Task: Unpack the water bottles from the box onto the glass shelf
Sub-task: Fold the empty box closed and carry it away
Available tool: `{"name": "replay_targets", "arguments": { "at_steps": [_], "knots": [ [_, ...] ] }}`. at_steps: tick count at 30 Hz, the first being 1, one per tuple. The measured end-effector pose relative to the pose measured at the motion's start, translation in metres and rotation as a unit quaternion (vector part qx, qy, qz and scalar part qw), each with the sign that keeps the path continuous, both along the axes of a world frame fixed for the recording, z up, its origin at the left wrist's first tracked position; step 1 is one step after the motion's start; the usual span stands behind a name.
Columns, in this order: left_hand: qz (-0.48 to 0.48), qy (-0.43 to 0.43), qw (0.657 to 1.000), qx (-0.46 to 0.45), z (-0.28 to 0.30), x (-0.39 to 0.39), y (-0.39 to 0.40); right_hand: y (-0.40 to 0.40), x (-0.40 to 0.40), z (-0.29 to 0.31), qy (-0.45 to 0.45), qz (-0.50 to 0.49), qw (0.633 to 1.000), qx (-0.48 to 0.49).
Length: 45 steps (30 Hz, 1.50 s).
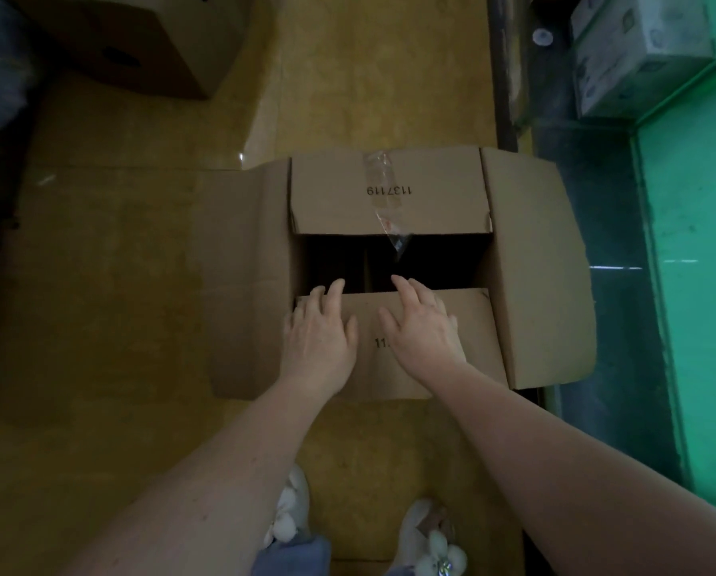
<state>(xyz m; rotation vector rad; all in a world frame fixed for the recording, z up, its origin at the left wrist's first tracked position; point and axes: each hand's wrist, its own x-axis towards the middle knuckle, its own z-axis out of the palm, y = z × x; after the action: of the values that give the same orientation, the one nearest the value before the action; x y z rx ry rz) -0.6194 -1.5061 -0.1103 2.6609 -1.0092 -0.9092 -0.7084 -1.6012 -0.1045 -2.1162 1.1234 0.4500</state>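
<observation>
A brown cardboard box (530,259) stands on the yellow floor in front of me, its side flaps folded outward. The far flap, printed 1137119, carries torn clear tape (383,193). Between the far and near flaps shows a dark gap where the inside is too dark to make out; no bottles are visible. My left hand (318,334) rests flat on the near flap (472,322), fingertips at its edge. My right hand (422,326) lies beside it on the same flap, fingers reaching over the edge toward the gap. Neither hand holds anything.
A green-edged glass shelf unit (688,251) runs along the right, with wrapped packs (634,47) on it at the top. Another cardboard box (140,43) sits at the upper left, dark items along the left edge. My feet (431,542) stand just behind the box.
</observation>
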Motion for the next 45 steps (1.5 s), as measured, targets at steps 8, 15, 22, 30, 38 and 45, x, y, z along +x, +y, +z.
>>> {"name": "replay_targets", "arguments": {
  "at_steps": [8,15,22,30,38,45],
  "knots": [
    [0.077,0.006,0.997,0.002,0.004,0.055,0.034,0.032,0.055,0.003,0.006,0.026,1.000,0.017],
    [0.150,0.009,0.988,0.027,-0.028,0.114,0.059,0.068,0.126,-0.021,-0.009,0.087,0.996,0.024],
    [0.277,0.082,0.957,0.023,-0.079,0.164,0.071,0.087,0.184,-0.054,-0.006,0.183,0.983,-0.028],
    [0.404,0.200,0.890,-0.060,-0.088,0.171,0.062,0.091,0.196,-0.065,0.001,0.212,0.976,-0.055],
    [0.338,0.067,0.933,-0.105,0.019,0.148,0.059,0.080,0.176,0.007,-0.088,0.078,0.991,0.068],
    [0.139,0.099,0.977,-0.125,0.077,0.092,0.004,0.023,0.126,0.066,-0.100,-0.070,0.982,0.141]
  ]
}}
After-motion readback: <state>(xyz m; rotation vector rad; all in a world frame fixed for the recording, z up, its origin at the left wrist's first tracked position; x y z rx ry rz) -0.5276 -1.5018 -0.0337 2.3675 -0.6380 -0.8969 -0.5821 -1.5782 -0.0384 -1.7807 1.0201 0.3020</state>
